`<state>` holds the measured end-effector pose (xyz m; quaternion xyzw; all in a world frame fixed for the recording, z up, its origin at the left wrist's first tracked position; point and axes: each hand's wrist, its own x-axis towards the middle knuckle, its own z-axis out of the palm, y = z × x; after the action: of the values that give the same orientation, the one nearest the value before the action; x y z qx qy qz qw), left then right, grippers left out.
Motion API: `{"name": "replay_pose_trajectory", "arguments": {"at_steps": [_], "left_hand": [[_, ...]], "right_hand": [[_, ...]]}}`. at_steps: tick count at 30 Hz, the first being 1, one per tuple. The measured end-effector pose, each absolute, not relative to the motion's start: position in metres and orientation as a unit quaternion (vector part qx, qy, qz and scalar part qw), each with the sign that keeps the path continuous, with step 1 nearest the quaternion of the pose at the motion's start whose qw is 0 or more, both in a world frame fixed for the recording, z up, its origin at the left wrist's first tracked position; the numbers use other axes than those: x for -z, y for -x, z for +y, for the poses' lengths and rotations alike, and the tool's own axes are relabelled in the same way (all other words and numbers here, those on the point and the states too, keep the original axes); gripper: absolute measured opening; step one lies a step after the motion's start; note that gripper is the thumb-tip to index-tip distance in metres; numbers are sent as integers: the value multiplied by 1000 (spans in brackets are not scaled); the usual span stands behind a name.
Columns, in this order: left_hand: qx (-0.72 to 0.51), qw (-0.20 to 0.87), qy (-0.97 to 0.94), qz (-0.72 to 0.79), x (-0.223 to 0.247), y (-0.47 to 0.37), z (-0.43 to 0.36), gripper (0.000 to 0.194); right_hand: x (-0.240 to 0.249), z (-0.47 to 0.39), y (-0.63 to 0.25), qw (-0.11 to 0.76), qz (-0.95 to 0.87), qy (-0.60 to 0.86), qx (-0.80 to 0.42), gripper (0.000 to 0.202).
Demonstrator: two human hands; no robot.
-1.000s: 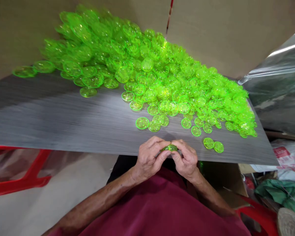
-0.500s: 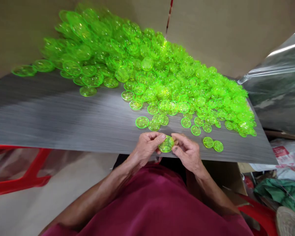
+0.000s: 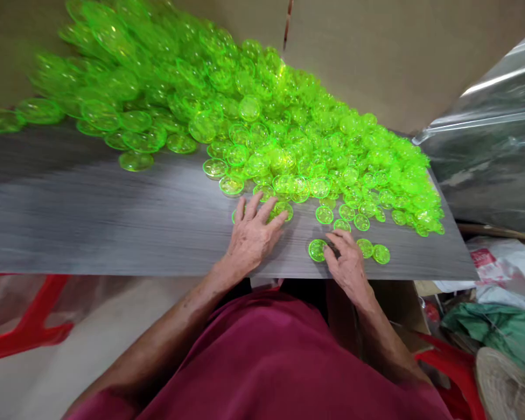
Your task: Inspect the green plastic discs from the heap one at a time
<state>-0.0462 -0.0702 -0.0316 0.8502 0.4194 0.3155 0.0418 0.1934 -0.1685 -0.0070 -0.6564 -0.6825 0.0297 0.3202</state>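
A large heap of clear neon-green round discs point(image 3: 262, 122) spreads across the grey table point(image 3: 91, 233). My left hand point(image 3: 254, 233) reaches over a few discs at the heap's near edge, its fingers spread and palm down. Part of a disc shows beneath its fingers. Close to the table's front edge, my right hand point(image 3: 345, 256) has its fingers apart beside a single disc point(image 3: 317, 250), the thumb near that disc's right rim. Two more discs point(image 3: 381, 254) lie just right of this hand.
Red plastic stools point(image 3: 30, 321) stand at the lower left and lower right. Plastic sheeting point(image 3: 499, 151) hangs at the right. Below it are white bags point(image 3: 507, 262), green cloth point(image 3: 485, 326) and a straw hat point(image 3: 503, 385).
My hands have moved apart, and the disc held between them now lies on the table by my right hand. My left hand has opened and moved forward over discs. The view has shifted slightly.
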Motion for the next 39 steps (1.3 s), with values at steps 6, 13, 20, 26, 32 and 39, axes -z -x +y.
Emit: {"name": "replay_pose_trajectory", "arguments": {"at_steps": [6, 13, 20, 26, 32, 39], "left_hand": [[-303, 25, -848, 434, 40, 47, -68, 33], [-350, 7, -816, 461, 40, 54, -68, 29], [-351, 22, -813, 464, 39, 51, -72, 29], [-379, 22, -802, 462, 44, 52, -69, 29], [-397, 27, -793, 462, 49, 52, -66, 27], [-410, 41, -782, 467, 47, 51, -69, 28]], "right_hand": [[2, -147, -178, 320, -703, 624, 116, 43], [-3, -127, -168, 274, -702, 640, 152, 62], [15, -129, -157, 137, -695, 703, 66, 53], [14, -125, -171, 216, -722, 655, 59, 27], [-16, -109, -176, 384, -674, 620, 117, 36], [13, -108, -149, 197, -738, 641, 74, 52]]}}
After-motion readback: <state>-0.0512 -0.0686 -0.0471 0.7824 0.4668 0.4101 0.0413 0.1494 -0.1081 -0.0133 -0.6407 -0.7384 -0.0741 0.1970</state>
